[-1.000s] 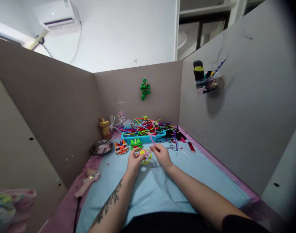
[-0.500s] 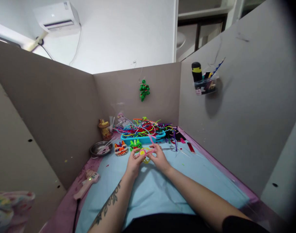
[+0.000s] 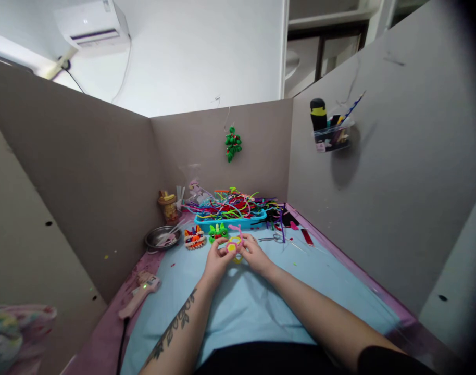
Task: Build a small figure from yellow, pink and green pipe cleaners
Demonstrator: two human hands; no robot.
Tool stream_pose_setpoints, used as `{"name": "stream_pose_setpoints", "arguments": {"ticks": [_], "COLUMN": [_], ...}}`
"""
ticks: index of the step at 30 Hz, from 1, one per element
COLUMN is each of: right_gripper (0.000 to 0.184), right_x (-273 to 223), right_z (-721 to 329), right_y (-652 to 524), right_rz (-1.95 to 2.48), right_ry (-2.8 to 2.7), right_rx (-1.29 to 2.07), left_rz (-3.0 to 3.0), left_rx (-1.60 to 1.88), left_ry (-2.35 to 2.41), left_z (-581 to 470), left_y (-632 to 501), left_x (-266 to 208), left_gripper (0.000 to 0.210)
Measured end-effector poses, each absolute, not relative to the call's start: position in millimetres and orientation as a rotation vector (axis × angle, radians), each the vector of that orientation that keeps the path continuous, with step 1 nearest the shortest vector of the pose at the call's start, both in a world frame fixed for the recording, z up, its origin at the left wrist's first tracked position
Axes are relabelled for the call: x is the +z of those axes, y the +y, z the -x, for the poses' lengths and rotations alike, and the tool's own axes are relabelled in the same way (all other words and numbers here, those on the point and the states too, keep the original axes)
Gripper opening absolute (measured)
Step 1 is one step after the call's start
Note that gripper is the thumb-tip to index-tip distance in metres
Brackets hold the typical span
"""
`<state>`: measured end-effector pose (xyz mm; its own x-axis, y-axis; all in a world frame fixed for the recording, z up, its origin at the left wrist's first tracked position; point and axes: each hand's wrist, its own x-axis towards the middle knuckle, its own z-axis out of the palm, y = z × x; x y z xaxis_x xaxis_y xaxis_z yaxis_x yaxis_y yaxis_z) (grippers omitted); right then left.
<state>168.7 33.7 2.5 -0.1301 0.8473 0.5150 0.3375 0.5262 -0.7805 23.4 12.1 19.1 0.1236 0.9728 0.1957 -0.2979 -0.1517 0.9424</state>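
Note:
Between my two hands is a small pink and yellow pipe cleaner piece (image 3: 232, 247), with a yellow middle and a pink strand around it. Its pink end sticks up above my fingers, and a yellow loop shows below. My left hand (image 3: 216, 256) pinches the piece from the left. From the right, the fingers of my right hand (image 3: 254, 254) are closed on its pink strand. Just beyond lie a green pipe cleaner animal head (image 3: 218, 233) and an orange and white one (image 3: 195, 238).
Behind stands a blue tray (image 3: 222, 224) heaped with colourful pipe cleaners. Scissors (image 3: 272, 238) and a red strip (image 3: 307, 237) lie to the right. A metal bowl (image 3: 152, 239) and a pink glue gun (image 3: 138, 299) are at left. Grey partitions (image 3: 222, 177) enclose the table.
The long pink strand that stood up from my right fingers is now bent lower around the yellow middle. My right hand has shifted slightly; both hands stay on the piece.

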Motion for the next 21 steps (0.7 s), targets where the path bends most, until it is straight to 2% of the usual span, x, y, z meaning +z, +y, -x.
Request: {"name": "stream_pose_setpoints", "arguments": {"ticks": [6,15,21], "right_gripper": [0.037,0.028,0.037], "right_x": [8.4,8.9,11.0], "right_z": [-169.7,-163.3,-161.7], "right_y": [34.2,29.9,28.2], "right_rz": [0.919,0.834,0.54], "right_ry": [-1.394,-1.125,-1.186], "right_rx": [0.802,1.425,1.541], "left_rz": [-0.994,-0.848,-0.739], "left_rx": [1.414,1.389,1.316], "left_ry": [0.798,0.759,0.686], "left_z": [-20.2,-18.8,-22.0], "left_y": [16.2,17.3,16.6], "left_x": [19.0,19.4,19.4], "left_gripper": [0.058,0.057,0.05]}}
